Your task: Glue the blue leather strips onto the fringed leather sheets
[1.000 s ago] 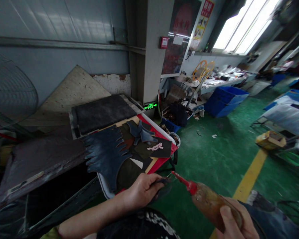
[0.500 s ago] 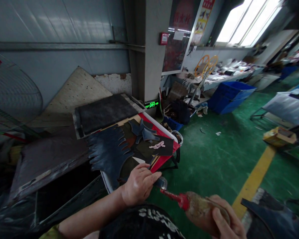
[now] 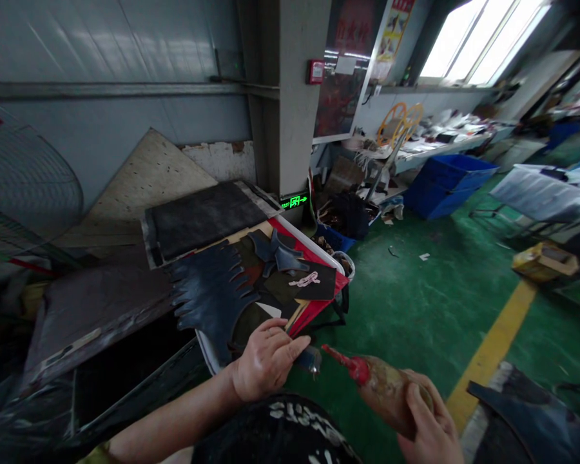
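Observation:
My right hand [image 3: 428, 412] is wrapped around a brownish squeeze bottle [image 3: 389, 393] with a long red nozzle. The nozzle points left, its tip a short gap from a small dark blue piece [image 3: 310, 359] with a shiny end. That piece sticks out from under the fingers of my left hand [image 3: 270, 361], which is closed on it; most of it is hidden. Just beyond my left hand, fringed dark blue leather pieces [image 3: 210, 290] and smaller curved leather pieces [image 3: 285, 251] lie on a table. A pink cord [image 3: 305, 280] rests on a dark sheet there.
A black-covered board [image 3: 207, 219] lies at the table's back, by a pillar [image 3: 299, 129]. A wire fan [image 3: 24, 174] stands left. Blue bins [image 3: 444, 187] and a cardboard box [image 3: 546, 263] are on the green floor at right. Dark leather [image 3: 522, 419] lies at lower right.
My right hand has drawn the bottle slightly away, so the nozzle tip has parted from the dark blue piece's end. My left hand has barely moved.

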Tool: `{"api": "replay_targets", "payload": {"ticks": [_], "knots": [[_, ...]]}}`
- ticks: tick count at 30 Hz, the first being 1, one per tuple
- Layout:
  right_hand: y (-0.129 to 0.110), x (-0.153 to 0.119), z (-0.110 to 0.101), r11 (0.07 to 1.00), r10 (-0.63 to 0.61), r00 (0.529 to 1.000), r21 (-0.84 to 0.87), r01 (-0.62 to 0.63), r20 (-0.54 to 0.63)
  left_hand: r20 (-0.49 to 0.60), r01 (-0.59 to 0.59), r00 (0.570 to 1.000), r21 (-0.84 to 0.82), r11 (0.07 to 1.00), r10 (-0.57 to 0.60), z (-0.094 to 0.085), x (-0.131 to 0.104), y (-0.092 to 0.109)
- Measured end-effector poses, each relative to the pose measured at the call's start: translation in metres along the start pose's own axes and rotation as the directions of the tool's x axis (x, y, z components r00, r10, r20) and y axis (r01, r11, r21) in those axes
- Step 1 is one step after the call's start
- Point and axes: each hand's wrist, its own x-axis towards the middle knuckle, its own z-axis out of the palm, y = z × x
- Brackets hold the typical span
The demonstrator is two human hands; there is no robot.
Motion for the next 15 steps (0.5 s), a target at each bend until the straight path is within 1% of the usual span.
{"api": "replay_targets", "payload": {"ticks": [2, 4, 6, 8, 9, 10, 11, 12, 14, 15], "knots": [[0.0, 0.0, 0.002, 1.0, 0.009, 0.999, -0.03, -0.008, 0.044, -0.004, 0.008, 1.0, 0.008, 1.0, -0.008, 0.001, -0.002, 0.0], [0.001, -0.004, 0.006, 0.998, 0.052, 0.992, -0.034, -0.049, 0.112, -0.001, 0.017, 1.0, 0.015, 1.0, -0.017, 0.002, -0.004, 0.0], [0.006, -0.012, 0.012, 0.993, 0.118, 0.979, 0.002, -0.12, 0.166, 0.007, 0.016, 1.0, 0.011, 1.0, -0.016, 0.002, -0.006, 0.0], [0.012, -0.022, 0.016, 0.97, 0.206, 0.95, 0.076, -0.23, 0.236, 0.01, 0.008, 1.0, 0.005, 1.0, -0.009, 0.003, -0.008, -0.001], [0.015, -0.026, 0.018, 0.956, 0.238, 0.934, 0.107, -0.274, 0.266, 0.007, 0.01, 1.0, 0.007, 1.0, -0.01, 0.003, -0.009, -0.001], [0.018, -0.028, 0.018, 0.949, 0.247, 0.928, 0.125, -0.29, 0.278, 0.004, 0.013, 1.0, 0.011, 1.0, -0.013, 0.002, -0.01, 0.0], [0.019, -0.029, 0.017, 0.954, 0.231, 0.933, 0.126, -0.274, 0.277, 0.001, 0.017, 1.0, 0.015, 1.0, -0.017, 0.002, -0.01, 0.0], [0.019, -0.028, 0.017, 0.968, 0.189, 0.945, 0.109, -0.224, 0.268, 0.0, 0.02, 1.0, 0.02, 1.0, -0.02, 0.002, -0.01, 0.0], [0.017, -0.022, 0.015, 0.997, 0.067, 0.966, 0.029, -0.077, 0.249, 0.0, 0.025, 1.0, 0.023, 0.999, -0.025, 0.001, -0.01, 0.002], [0.015, -0.017, 0.014, 1.0, 0.013, 0.968, -0.016, -0.01, 0.252, 0.001, 0.024, 1.0, 0.023, 0.999, -0.024, 0.0, -0.011, 0.002]]}}
